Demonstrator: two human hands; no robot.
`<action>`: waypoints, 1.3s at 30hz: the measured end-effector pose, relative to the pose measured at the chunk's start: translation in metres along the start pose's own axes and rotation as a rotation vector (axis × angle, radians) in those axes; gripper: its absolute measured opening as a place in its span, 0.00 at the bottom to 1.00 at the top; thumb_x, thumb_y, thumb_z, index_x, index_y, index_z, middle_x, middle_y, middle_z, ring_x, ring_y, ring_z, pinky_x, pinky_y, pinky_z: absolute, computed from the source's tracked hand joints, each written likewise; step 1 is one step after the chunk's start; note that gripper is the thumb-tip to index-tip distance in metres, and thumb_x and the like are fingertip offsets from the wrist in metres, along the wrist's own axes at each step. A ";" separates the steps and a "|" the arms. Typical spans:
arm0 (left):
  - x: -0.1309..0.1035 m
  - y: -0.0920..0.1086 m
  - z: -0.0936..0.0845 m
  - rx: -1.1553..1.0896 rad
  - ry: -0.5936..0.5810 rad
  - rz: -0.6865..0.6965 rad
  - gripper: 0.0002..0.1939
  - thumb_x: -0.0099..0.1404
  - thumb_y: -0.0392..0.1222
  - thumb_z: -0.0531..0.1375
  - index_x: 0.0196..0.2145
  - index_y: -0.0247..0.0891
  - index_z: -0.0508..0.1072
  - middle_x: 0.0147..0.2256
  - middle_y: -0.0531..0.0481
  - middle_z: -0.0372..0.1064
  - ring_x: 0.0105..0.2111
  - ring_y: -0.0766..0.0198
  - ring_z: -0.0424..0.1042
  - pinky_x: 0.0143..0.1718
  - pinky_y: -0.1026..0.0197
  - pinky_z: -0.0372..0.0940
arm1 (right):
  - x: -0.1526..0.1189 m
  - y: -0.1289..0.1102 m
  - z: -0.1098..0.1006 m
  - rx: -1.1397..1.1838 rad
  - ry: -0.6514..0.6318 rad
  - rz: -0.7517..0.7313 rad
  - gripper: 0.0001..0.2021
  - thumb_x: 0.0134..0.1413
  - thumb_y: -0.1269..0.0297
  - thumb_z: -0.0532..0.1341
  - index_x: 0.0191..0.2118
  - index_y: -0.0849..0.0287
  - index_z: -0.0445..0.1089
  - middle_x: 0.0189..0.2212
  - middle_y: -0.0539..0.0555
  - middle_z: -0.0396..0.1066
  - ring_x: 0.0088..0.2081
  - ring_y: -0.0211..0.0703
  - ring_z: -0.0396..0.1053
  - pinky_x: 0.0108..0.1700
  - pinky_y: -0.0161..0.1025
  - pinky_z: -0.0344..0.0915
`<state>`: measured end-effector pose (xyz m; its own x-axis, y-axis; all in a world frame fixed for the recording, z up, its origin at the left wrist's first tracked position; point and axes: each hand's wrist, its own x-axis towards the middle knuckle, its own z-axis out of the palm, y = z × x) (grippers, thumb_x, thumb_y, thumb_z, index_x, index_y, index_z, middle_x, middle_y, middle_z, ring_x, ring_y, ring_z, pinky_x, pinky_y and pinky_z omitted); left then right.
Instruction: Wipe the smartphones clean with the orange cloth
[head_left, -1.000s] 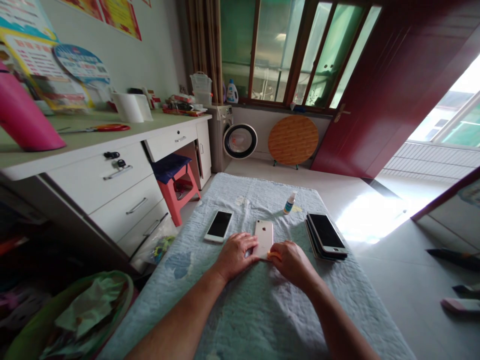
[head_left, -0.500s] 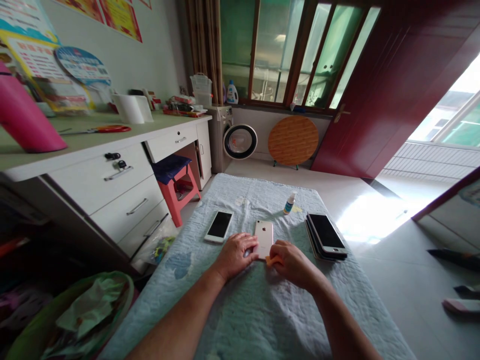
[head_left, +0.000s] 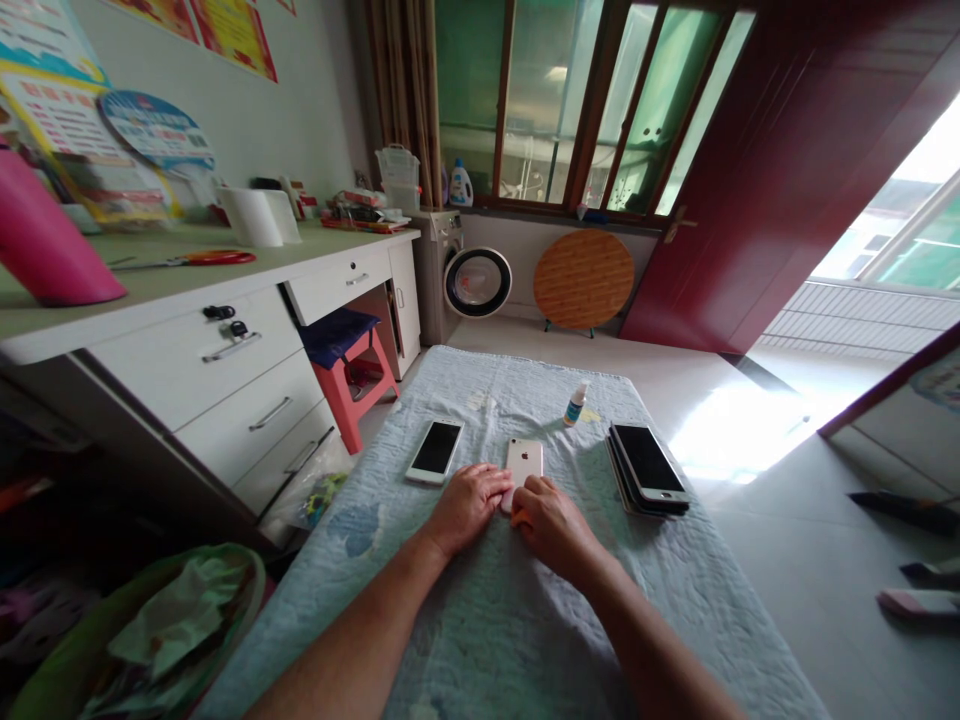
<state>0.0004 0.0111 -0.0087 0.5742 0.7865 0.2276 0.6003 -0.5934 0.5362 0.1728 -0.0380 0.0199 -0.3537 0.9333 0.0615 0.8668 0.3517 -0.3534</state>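
Orange cloth (head_left: pixel 519 518), mostly hidden, is pinched in the right hand (head_left: pixel 553 526) at the pink phone (head_left: pixel 525 460).

The left hand (head_left: pixel 466 508) and right hand (head_left: pixel 551 525) are bare; the left forearm (head_left: pixel 360 622) is bare to the edge at seven o'clock, the right forearm (head_left: pixel 646 625) to five o'clock.

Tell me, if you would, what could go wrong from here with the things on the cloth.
The pale pink phone might slip on the wrinkled cloth if the left hand eases while the right hand presses. The upright bottle could tip if knocked. The unevenly stacked phones might slide apart if bumped.
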 end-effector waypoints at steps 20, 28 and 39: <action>0.000 -0.002 0.004 0.013 0.063 0.041 0.17 0.63 0.31 0.57 0.46 0.45 0.77 0.50 0.54 0.73 0.51 0.59 0.69 0.57 0.53 0.61 | -0.008 0.019 -0.018 0.054 -0.073 0.013 0.07 0.49 0.75 0.56 0.31 0.60 0.71 0.32 0.53 0.69 0.37 0.40 0.65 0.40 0.34 0.56; -0.001 -0.002 0.003 0.012 0.053 0.033 0.18 0.63 0.30 0.56 0.46 0.45 0.77 0.51 0.53 0.73 0.52 0.59 0.68 0.58 0.52 0.60 | -0.004 0.016 -0.006 0.101 -0.011 -0.024 0.07 0.47 0.76 0.57 0.30 0.59 0.70 0.32 0.52 0.67 0.37 0.40 0.64 0.41 0.34 0.57; -0.003 0.002 -0.001 -0.014 0.033 0.033 0.20 0.60 0.31 0.56 0.47 0.43 0.76 0.52 0.52 0.72 0.53 0.57 0.68 0.58 0.53 0.59 | 0.009 0.013 0.004 0.176 0.110 -0.061 0.07 0.53 0.75 0.58 0.31 0.59 0.72 0.32 0.52 0.64 0.37 0.39 0.63 0.42 0.34 0.58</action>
<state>-0.0007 0.0083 -0.0071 0.5748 0.7716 0.2723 0.5731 -0.6172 0.5391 0.1796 -0.0248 0.0122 -0.3543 0.9165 0.1859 0.7668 0.3985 -0.5033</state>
